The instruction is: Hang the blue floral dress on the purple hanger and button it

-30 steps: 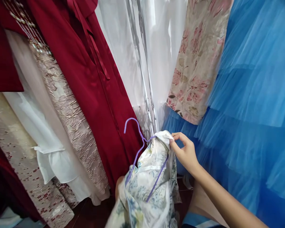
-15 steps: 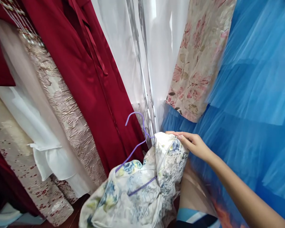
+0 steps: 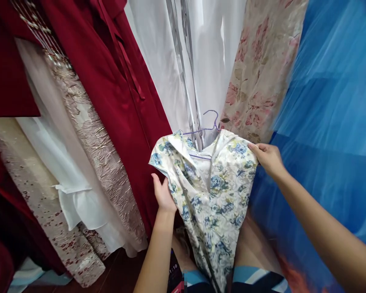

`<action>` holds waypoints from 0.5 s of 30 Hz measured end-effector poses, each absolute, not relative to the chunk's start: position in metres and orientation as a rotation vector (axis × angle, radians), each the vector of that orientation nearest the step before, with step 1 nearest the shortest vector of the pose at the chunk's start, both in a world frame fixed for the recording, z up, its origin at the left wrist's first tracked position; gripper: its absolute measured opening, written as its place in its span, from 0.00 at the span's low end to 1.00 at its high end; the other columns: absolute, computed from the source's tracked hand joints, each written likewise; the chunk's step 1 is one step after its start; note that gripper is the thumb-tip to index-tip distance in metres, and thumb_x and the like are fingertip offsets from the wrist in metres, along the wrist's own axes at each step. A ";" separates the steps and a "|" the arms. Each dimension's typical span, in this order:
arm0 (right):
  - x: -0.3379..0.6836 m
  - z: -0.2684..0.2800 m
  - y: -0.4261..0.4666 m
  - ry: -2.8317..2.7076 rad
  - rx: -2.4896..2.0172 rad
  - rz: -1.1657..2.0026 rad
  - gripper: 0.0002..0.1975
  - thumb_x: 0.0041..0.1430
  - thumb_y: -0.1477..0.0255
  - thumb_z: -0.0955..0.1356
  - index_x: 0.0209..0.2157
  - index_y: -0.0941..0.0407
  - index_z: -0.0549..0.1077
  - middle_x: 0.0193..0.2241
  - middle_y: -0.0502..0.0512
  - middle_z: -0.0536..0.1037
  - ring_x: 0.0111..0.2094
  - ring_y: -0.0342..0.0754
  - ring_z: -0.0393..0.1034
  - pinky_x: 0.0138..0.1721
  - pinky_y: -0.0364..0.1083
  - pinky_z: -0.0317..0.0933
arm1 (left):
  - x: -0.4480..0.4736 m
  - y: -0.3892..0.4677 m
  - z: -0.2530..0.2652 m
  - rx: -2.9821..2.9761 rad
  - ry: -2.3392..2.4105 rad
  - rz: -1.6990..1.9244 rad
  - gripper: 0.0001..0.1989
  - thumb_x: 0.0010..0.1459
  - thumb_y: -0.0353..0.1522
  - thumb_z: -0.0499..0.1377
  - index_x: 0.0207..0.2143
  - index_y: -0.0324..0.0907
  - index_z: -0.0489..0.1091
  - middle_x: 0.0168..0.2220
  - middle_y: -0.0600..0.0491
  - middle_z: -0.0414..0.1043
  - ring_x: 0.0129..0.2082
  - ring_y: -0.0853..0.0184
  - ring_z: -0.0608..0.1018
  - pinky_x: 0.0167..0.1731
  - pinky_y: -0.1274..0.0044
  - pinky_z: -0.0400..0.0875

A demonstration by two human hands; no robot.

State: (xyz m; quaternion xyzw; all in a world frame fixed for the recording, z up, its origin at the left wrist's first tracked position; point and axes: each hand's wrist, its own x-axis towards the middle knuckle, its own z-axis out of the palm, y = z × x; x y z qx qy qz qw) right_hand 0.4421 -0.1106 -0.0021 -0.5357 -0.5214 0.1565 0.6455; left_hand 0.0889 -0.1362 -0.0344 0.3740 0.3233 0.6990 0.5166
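Note:
A white dress with blue and yellow flowers [image 3: 219,203] hangs in front of me, its V-neck facing up toward me. A thin purple hanger [image 3: 215,122] sits inside its shoulders, the hook sticking up above the neckline. My right hand [image 3: 270,158] pinches the dress at its right shoulder edge, between thumb and fingers. At the opposite side, my left hand [image 3: 165,195] lies against the armhole edge, thumb stretched up and apart. The fabric hides the left hand's other fingers. The dress's lower part narrows toward my lap.
Long garments hang all around: a dark red dress [image 3: 118,101], a pink brocade one [image 3: 100,150] and white fabric [image 3: 149,53]. Beyond are a pink floral dress [image 3: 256,77] and blue tulle [image 3: 329,122]. A phone [image 3: 174,270] shows near my lap.
The floral dress has been raised and spread out with its front toward me. The hanger moved up and right. My left hand has come into view; my right hand shifted up and right.

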 end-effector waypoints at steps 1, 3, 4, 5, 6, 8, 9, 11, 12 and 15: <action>0.437 0.005 -0.106 -1.194 -1.211 0.391 0.23 0.51 0.50 0.71 0.22 0.57 0.75 0.14 0.48 0.65 0.15 0.42 0.54 0.14 0.42 0.48 | 0.090 -0.139 -0.031 0.887 0.740 1.682 0.36 0.58 0.59 0.50 0.49 0.39 0.74 0.49 0.41 0.75 0.56 0.49 0.73 0.52 0.63 0.72; 0.427 0.019 -0.101 -1.218 -1.187 0.438 0.23 0.50 0.50 0.72 0.21 0.57 0.75 0.13 0.47 0.63 0.15 0.41 0.54 0.14 0.42 0.49 | 0.090 -0.143 -0.026 0.878 0.692 1.714 0.28 0.56 0.53 0.60 0.49 0.41 0.74 0.50 0.45 0.76 0.58 0.50 0.72 0.54 0.64 0.71; 0.423 0.025 -0.101 -1.236 -1.175 0.441 0.23 0.51 0.50 0.72 0.22 0.57 0.75 0.13 0.47 0.63 0.14 0.41 0.53 0.14 0.42 0.50 | 0.090 -0.145 -0.026 0.879 0.700 1.746 0.24 0.55 0.46 0.64 0.49 0.42 0.73 0.50 0.46 0.76 0.58 0.51 0.72 0.55 0.65 0.70; 0.421 0.029 -0.103 -1.262 -1.168 0.436 0.23 0.52 0.51 0.71 0.22 0.57 0.74 0.13 0.46 0.63 0.14 0.40 0.53 0.14 0.42 0.49 | 0.089 -0.146 -0.027 0.880 0.732 1.783 0.21 0.54 0.41 0.66 0.49 0.43 0.73 0.50 0.48 0.76 0.59 0.53 0.72 0.56 0.66 0.70; 0.419 0.032 -0.106 -1.298 -1.168 0.430 0.23 0.53 0.51 0.71 0.22 0.57 0.74 0.13 0.46 0.62 0.14 0.40 0.52 0.14 0.41 0.48 | 0.089 -0.148 -0.031 0.874 0.777 1.822 0.19 0.53 0.37 0.67 0.48 0.44 0.73 0.51 0.48 0.76 0.58 0.54 0.72 0.57 0.66 0.69; 0.421 0.034 -0.114 -1.383 -1.166 0.442 0.23 0.54 0.51 0.71 0.21 0.58 0.75 0.13 0.46 0.62 0.15 0.39 0.51 0.14 0.41 0.45 | 0.088 -0.151 -0.042 0.847 0.873 1.883 0.17 0.54 0.34 0.67 0.46 0.43 0.74 0.51 0.48 0.76 0.58 0.54 0.73 0.57 0.66 0.69; 0.422 0.034 -0.118 -1.423 -1.159 0.463 0.24 0.54 0.51 0.71 0.21 0.58 0.75 0.13 0.47 0.62 0.15 0.39 0.51 0.15 0.42 0.43 | 0.088 -0.152 -0.049 0.838 0.906 1.898 0.17 0.54 0.33 0.67 0.46 0.43 0.73 0.51 0.48 0.76 0.58 0.54 0.72 0.58 0.66 0.68; 0.425 0.030 -0.124 -1.481 -1.135 0.511 0.24 0.54 0.50 0.70 0.22 0.58 0.76 0.15 0.48 0.65 0.16 0.39 0.52 0.17 0.42 0.43 | 0.088 -0.154 -0.063 0.850 0.930 1.897 0.19 0.53 0.31 0.68 0.48 0.43 0.73 0.53 0.47 0.75 0.60 0.54 0.71 0.59 0.66 0.67; 0.425 0.028 -0.125 -1.497 -1.122 0.528 0.24 0.54 0.50 0.70 0.23 0.58 0.77 0.16 0.48 0.67 0.17 0.40 0.53 0.17 0.42 0.43 | 0.088 -0.155 -0.070 0.867 0.933 1.902 0.20 0.53 0.31 0.68 0.49 0.43 0.72 0.55 0.47 0.73 0.60 0.55 0.70 0.60 0.67 0.66; 0.423 0.017 -0.126 -1.513 -1.085 0.519 0.24 0.56 0.50 0.69 0.27 0.58 0.79 0.19 0.49 0.71 0.19 0.41 0.58 0.20 0.42 0.47 | 0.087 -0.151 -0.078 0.947 0.967 1.991 0.33 0.53 0.32 0.69 0.59 0.47 0.61 0.61 0.45 0.65 0.61 0.57 0.69 0.60 0.68 0.64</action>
